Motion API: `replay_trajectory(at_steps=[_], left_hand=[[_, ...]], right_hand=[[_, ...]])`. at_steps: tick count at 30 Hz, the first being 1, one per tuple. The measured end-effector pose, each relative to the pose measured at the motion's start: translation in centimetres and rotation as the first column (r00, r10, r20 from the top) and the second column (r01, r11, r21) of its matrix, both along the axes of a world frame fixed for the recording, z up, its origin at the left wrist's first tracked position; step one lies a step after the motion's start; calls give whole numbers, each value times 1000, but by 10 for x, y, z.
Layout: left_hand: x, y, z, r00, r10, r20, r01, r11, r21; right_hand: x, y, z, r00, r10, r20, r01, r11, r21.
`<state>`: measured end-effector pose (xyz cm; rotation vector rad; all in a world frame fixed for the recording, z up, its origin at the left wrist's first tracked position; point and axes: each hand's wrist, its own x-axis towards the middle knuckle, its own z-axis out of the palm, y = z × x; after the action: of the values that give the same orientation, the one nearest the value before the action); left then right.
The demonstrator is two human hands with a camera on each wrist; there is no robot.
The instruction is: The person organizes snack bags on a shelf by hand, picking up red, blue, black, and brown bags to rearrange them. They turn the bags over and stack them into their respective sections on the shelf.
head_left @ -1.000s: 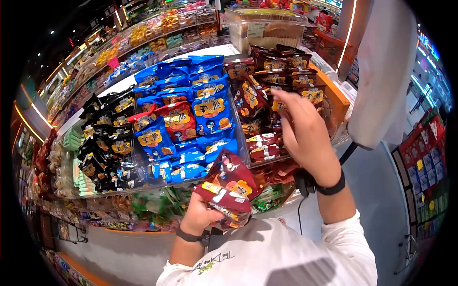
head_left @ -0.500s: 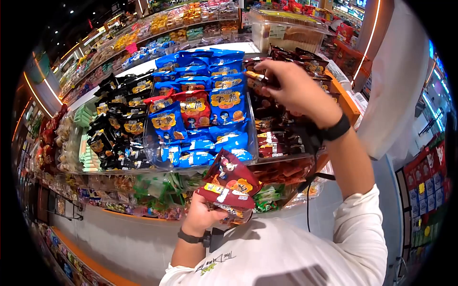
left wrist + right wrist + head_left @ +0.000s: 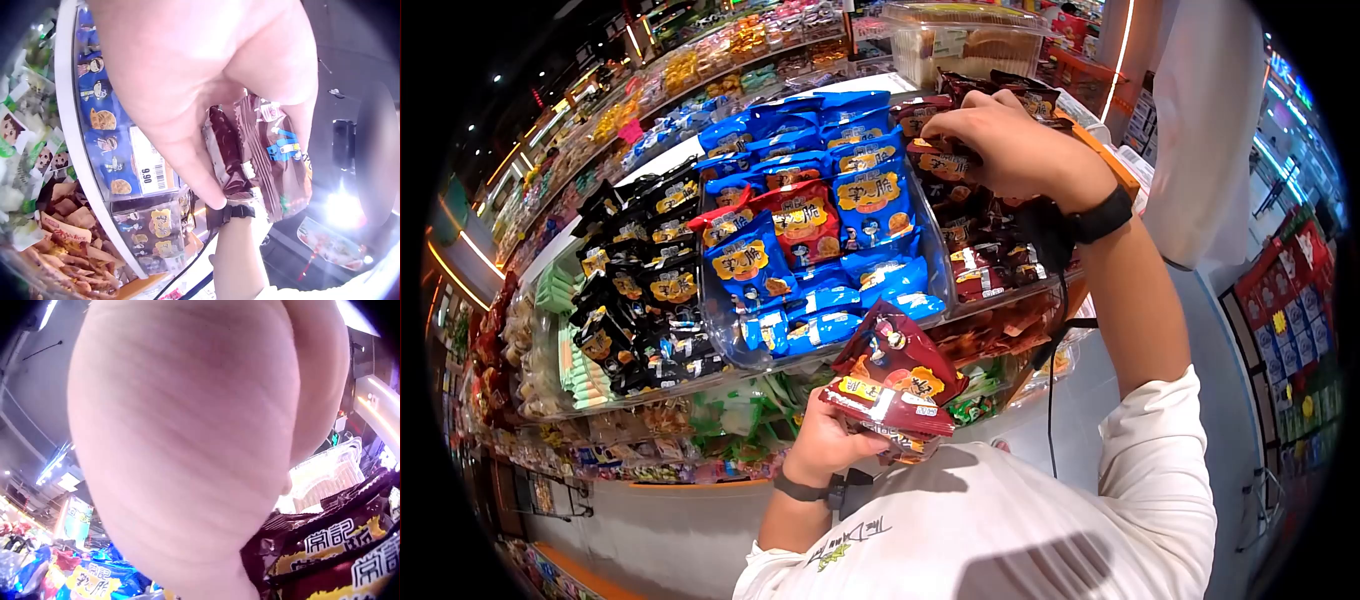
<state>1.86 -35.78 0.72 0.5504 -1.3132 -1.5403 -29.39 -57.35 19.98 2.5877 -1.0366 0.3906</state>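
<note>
My left hand (image 3: 825, 445) grips maroon snack packets (image 3: 895, 365), held low in front of the white shirt. In the left wrist view, the fingers of the left hand (image 3: 212, 81) curl round the brown-maroon packets (image 3: 275, 156). My right hand (image 3: 1025, 150) is bent over the maroon packets (image 3: 975, 275) in the right-hand section of the display, its fingertips hidden. Close-up, the right hand (image 3: 187, 444) covers much of the right wrist view beside a maroon packet (image 3: 325, 544); whether it holds one cannot be told.
Blue packets (image 3: 870, 205) with some red ones fill the middle tray, black packets (image 3: 670, 285) lie to its left. A clear plastic box (image 3: 965, 45) stands behind. A pale hanging shape (image 3: 1210, 140) is at the right, and a black cable (image 3: 1052, 400) hangs below the right forearm.
My right hand first moved left with something small at its fingertips, and now sits lower over the maroon packets, more bent. The left hand still grips its packets. The head view has shifted.
</note>
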Motion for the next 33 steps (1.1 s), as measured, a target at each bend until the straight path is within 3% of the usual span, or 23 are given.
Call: replay_trajectory(at_steps=[3,4,7,10,13,19,22,25,29,30,33], left_hand=[[5,-3,-3,998,-61,-13,61,997,37],[6,-6,-3,996,-90,-17,90,996,14],[5,-12,-4,990,-139,-2,139,990,-25],[4,-18,-5,982,-190,-7,190,980,-54],[3,-19,-5,980,-199,10,199,978,-60],[3,-15,4,977,-204,60,207,976,-60],[4,-13,0,979,-201,35,202,979,-12],[2,-11,-3,976,-216,-17,216,975,45],[-3,-14,-5,975,-221,0,221,975,8],[-4,-14,-5,976,-219,4,219,976,-4],[-11,-14,-5,980,-198,-3,198,980,-16]], right_hand=[[-9,-15,10,986,36,165,-86,947,310],[-10,-22,14,971,137,196,-201,911,360],[-3,-16,25,995,-20,97,-22,911,413],[-1,-19,26,1000,1,5,-3,958,288],[10,-6,29,989,-104,-106,126,963,236],[4,-9,12,996,-74,57,63,983,174],[9,3,9,978,-207,-18,207,961,181],[4,1,8,993,-118,-11,117,969,219],[0,-3,-2,991,-110,-81,113,993,38],[1,1,1,991,-115,-68,119,991,57],[-5,-13,-10,988,5,-156,-30,987,-158]])
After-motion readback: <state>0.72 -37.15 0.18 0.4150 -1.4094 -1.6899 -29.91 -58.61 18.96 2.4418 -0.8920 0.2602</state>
